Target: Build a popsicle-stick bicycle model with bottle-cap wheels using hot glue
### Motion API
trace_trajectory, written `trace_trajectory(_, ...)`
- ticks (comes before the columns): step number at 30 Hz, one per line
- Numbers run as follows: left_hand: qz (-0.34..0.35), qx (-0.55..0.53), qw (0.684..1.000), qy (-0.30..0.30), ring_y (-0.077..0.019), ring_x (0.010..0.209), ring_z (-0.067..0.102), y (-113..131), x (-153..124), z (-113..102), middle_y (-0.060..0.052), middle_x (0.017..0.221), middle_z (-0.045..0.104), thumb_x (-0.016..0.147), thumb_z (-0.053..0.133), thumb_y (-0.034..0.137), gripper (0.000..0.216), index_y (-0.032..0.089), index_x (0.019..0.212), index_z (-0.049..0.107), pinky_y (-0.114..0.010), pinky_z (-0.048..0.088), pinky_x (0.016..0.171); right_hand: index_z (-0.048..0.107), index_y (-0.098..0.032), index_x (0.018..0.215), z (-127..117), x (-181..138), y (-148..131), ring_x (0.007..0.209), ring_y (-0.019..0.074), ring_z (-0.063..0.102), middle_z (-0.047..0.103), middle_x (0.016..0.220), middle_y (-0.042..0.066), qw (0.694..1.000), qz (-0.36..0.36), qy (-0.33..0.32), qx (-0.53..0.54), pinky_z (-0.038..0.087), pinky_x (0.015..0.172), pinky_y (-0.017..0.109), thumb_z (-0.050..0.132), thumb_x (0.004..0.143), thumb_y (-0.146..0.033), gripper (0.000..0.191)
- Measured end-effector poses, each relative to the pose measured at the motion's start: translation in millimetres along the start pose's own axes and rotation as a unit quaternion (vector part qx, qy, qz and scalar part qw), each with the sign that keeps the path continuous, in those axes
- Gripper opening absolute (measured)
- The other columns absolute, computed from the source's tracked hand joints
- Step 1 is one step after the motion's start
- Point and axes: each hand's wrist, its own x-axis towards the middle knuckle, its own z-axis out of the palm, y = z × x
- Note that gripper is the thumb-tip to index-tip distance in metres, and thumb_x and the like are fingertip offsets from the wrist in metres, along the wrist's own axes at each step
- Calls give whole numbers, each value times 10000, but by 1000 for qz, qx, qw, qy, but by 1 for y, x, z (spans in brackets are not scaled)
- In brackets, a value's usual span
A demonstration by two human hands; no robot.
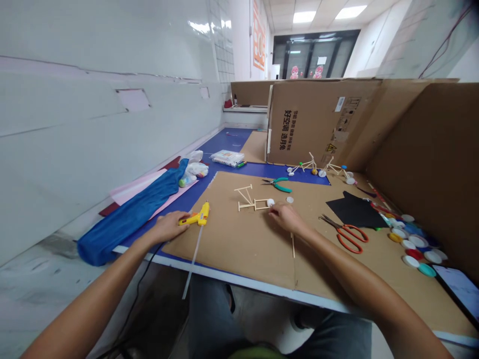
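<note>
Presently, my left hand (170,226) clasps the yellow glue gun (202,215); my right hand (286,217) adjoins the white cap (270,203) on the stick frame (246,205); whether pinching, I cannot tell.

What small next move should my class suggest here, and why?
Perhaps bring the yellow glue gun to the white cap at the stick frame's end, since the left hand is on the gun's handle and the right hand is at that cap; whether glue holds it cannot be seen.
</note>
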Motion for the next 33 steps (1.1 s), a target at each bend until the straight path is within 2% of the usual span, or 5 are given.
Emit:
trace_trajectory(4, -24, -10, 995, 93, -326, 1229, 584, 22, -14, -11, -134, 1309, 659, 840, 457, 472, 524, 179, 1230, 648, -405, 445, 995, 735, -142, 1005, -1, 22, -5, 995, 238, 633, 703, 1038, 149, 998, 2, -17, -61, 413, 827, 285, 502, 956, -192, 243)
trace_trajectory(7, 7, -94, 989, 112, -281, 1149, 631, 61, -32, -8, -100, 1234, 702, 856, 480, 444, 446, 200, 1181, 664, -372, 477, 975, 735, -110, 1016, 4, 38, -14, 1008, 264, 631, 688, 1045, 187, 994, 1, -38, -103, 419, 836, 303, 490, 960, -187, 263)
trace_trajectory(15, 76, -285, 952, 79, -213, 888, 702, 159, -57, 52, -75, 988, 755, 863, 528, 320, 264, 206, 1027, 701, -339, 550, 848, 712, -69, 1070, 18, 55, -26, 1046, 280, 620, 674, 1066, 209, 984, -17, -72, -165, 430, 880, 325, 452, 970, -156, 291)
trace_trajectory(25, 62, -294, 949, 96, -222, 910, 697, 168, -54, 69, -74, 961, 747, 860, 550, 280, 194, 217, 953, 709, -354, 550, 848, 714, -64, 1047, 23, 54, -27, 1031, 279, 618, 676, 1076, 214, 984, -17, -71, -162, 436, 867, 338, 443, 950, -104, 291)
trace_trajectory(33, 55, -313, 943, 94, -208, 876, 690, 168, -47, 75, -78, 959, 749, 848, 551, 281, 216, 191, 966, 707, -334, 540, 824, 737, -109, 1008, 25, 52, -19, 1013, 266, 627, 699, 1031, 195, 996, 9, -4, -86, 414, 867, 325, 460, 987, -215, 297)
